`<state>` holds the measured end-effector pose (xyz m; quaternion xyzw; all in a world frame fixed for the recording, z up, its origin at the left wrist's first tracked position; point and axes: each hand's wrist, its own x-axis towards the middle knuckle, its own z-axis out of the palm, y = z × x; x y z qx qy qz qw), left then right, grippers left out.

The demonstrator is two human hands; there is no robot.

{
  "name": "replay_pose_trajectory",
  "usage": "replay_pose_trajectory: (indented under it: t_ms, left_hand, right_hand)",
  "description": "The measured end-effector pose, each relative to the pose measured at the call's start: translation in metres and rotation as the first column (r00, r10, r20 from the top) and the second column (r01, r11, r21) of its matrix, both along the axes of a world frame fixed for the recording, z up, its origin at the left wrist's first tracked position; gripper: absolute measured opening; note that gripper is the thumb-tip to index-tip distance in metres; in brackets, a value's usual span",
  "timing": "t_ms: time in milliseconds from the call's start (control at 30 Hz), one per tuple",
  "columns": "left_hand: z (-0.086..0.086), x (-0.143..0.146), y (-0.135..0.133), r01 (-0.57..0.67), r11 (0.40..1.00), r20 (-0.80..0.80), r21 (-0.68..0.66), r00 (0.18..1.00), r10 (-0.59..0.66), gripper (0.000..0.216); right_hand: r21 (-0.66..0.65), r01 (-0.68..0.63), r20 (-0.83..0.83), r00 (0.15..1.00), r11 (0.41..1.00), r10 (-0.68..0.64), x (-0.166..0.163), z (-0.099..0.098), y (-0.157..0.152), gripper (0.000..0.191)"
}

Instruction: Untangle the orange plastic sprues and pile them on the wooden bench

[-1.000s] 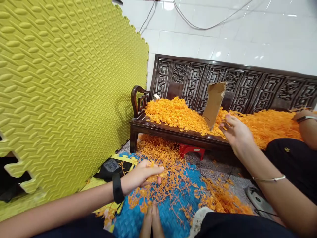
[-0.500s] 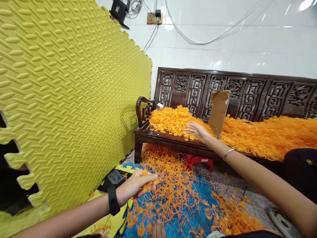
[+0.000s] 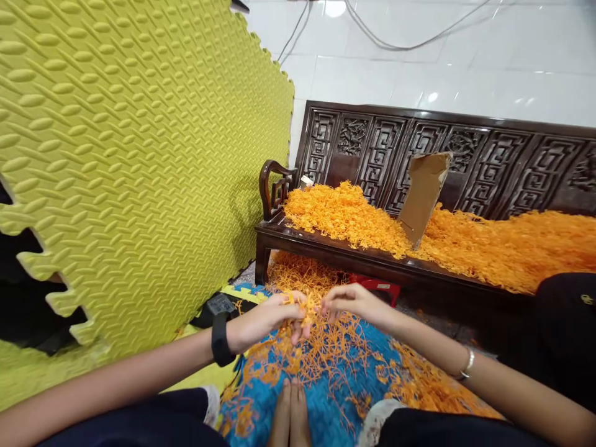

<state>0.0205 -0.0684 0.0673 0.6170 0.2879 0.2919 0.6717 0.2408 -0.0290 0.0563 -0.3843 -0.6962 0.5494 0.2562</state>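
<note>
My left hand (image 3: 269, 318), with a black band on the wrist, is closed round a small bunch of orange plastic pieces (image 3: 305, 308). My right hand (image 3: 352, 302) meets it from the right, fingers pinched on the same bunch. Both hands hover over a blue woven mat (image 3: 326, 385) strewn with orange plastic sprues (image 3: 321, 354). My bare feet (image 3: 289, 415) rest together at the near edge of the mat.
A dark carved wooden bench (image 3: 372, 264) stands ahead, heaped with orange pieces (image 3: 344, 214) and a propped cardboard flap (image 3: 423, 192). A yellow-green foam mat (image 3: 139, 161) leans upright on the left. A red stool (image 3: 379, 287) sits under the bench. Another person's dark clothing (image 3: 565, 323) is at right.
My right hand came back from the orange heap on the bench and now meets my left hand over the blue mat. The view tilted downward slightly.
</note>
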Motion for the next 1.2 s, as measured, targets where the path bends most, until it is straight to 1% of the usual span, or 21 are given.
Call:
replay_pose_trajectory:
  t_ms: [67, 133, 233, 300, 333, 433, 500, 567, 633, 700, 767, 833, 867, 900, 933, 967, 1000, 1067, 1100, 1133, 1200]
  left_hand:
    - [0.002, 0.003, -0.001, 0.075, 0.995, -0.030, 0.059, 0.997, -0.073, 0.021]
    - [0.005, 0.007, -0.003, 0.117, 0.988, -0.061, 0.105, 0.992, -0.111, 0.025]
    - [0.009, 0.011, -0.006, 0.146, 0.977, -0.130, 0.158, 0.984, -0.126, 0.029]
    - [0.010, 0.013, -0.007, 0.170, 0.969, -0.176, 0.178, 0.975, -0.139, 0.031]
    - [0.010, 0.013, -0.007, 0.173, 0.969, -0.193, 0.178, 0.971, -0.138, 0.031]
    - [0.006, 0.011, -0.004, 0.094, 0.982, -0.204, 0.162, 0.977, -0.059, 0.029]
    - [0.003, 0.009, -0.002, 0.018, 0.987, -0.201, 0.162, 0.979, 0.015, 0.030]
    - [0.002, 0.007, -0.001, 0.030, 0.987, -0.214, 0.160, 0.977, 0.005, 0.030]
    - [0.002, 0.004, -0.003, 0.124, 0.981, -0.258, 0.150, 0.963, -0.082, 0.030]
    - [0.002, 0.001, -0.004, 0.196, 0.970, -0.306, 0.140, 0.941, -0.146, 0.029]
    - [0.002, -0.002, -0.005, 0.192, 0.972, -0.333, 0.134, 0.933, -0.138, 0.029]
    - [0.001, -0.003, -0.004, 0.163, 0.978, -0.340, 0.127, 0.934, -0.111, 0.030]
    - [-0.001, -0.003, -0.003, 0.155, 0.980, -0.340, 0.121, 0.935, -0.106, 0.030]
    - [-0.003, -0.002, -0.002, 0.157, 0.981, -0.337, 0.112, 0.935, -0.111, 0.030]
    - [-0.005, -0.001, -0.001, 0.166, 0.981, -0.335, 0.097, 0.934, -0.125, 0.030]
    - [-0.007, 0.001, 0.000, 0.173, 0.982, -0.332, 0.079, 0.933, -0.138, 0.030]
    - [-0.008, 0.002, 0.000, 0.171, 0.983, -0.329, 0.068, 0.934, -0.140, 0.030]
    - [-0.010, 0.004, 0.001, 0.135, 0.987, -0.315, 0.089, 0.944, -0.101, 0.029]
    - [-0.010, 0.004, 0.001, 0.109, 0.987, -0.310, 0.116, 0.948, -0.068, 0.031]
    - [-0.010, 0.004, 0.001, 0.085, 0.986, -0.308, 0.145, 0.951, -0.037, 0.034]
    - [-0.007, 0.003, 0.001, 0.053, 0.982, -0.294, 0.183, 0.956, 0.003, 0.041]
  right_hand:
    - [0.156, 0.071, -0.014, 0.997, 0.985, -0.070, -0.003, 0.025, -0.008, 0.024]
    - [0.231, 0.052, 0.002, 0.999, 0.972, -0.054, -0.007, 0.040, -0.018, 0.025]
    - [0.339, -0.111, 0.137, 0.988, 0.934, 0.068, -0.014, 0.048, -0.033, 0.031]
    - [0.413, -0.173, 0.226, 0.970, 0.894, 0.083, -0.016, 0.047, -0.038, 0.035]
    - [0.432, -0.173, 0.244, 0.967, 0.885, 0.070, -0.016, 0.046, -0.039, 0.034]
    - [0.408, -0.097, 0.217, 0.976, 0.908, 0.007, -0.013, 0.041, -0.034, 0.030]
    - [0.378, -0.087, 0.229, 0.973, 0.922, -0.002, -0.011, 0.037, -0.030, 0.029]
    - [0.364, -0.176, 0.296, 0.953, 0.914, 0.066, -0.009, 0.033, -0.028, 0.027]
    - [0.356, -0.300, 0.377, 0.912, 0.885, 0.158, -0.006, 0.027, -0.028, 0.025]
    - [0.345, -0.382, 0.426, 0.878, 0.858, 0.219, -0.002, 0.017, -0.027, 0.024]
    - [0.309, -0.443, 0.443, 0.850, 0.842, 0.285, 0.005, 0.005, -0.021, 0.024]
    - [0.231, -0.463, 0.418, 0.842, 0.856, 0.342, 0.014, 0.001, -0.007, 0.022]
    - [0.219, -0.393, 0.367, 0.881, 0.893, 0.297, 0.021, 0.004, 0.004, 0.021]
    - [0.237, -0.256, 0.284, 0.941, 0.937, 0.185, 0.028, 0.011, 0.017, 0.020]
    - [0.267, -0.068, 0.175, 0.984, 0.961, 0.021, 0.037, 0.023, 0.032, 0.019]
    - [0.305, 0.203, 0.006, 0.977, 0.930, -0.215, 0.047, 0.039, 0.048, 0.019]
    - [0.326, 0.353, -0.107, 0.935, 0.877, -0.337, 0.058, 0.057, 0.064, 0.025]
    - [0.304, 0.477, -0.195, 0.878, 0.825, -0.436, 0.081, 0.090, 0.093, 0.048]
    - [0.263, 0.540, -0.255, 0.838, 0.799, -0.482, 0.092, 0.101, 0.104, 0.060]
    - [0.209, 0.581, -0.298, 0.804, 0.787, -0.514, 0.101, 0.106, 0.112, 0.072]
    - [0.101, 0.602, -0.315, 0.775, 0.792, -0.548, 0.110, 0.098, 0.117, 0.086]
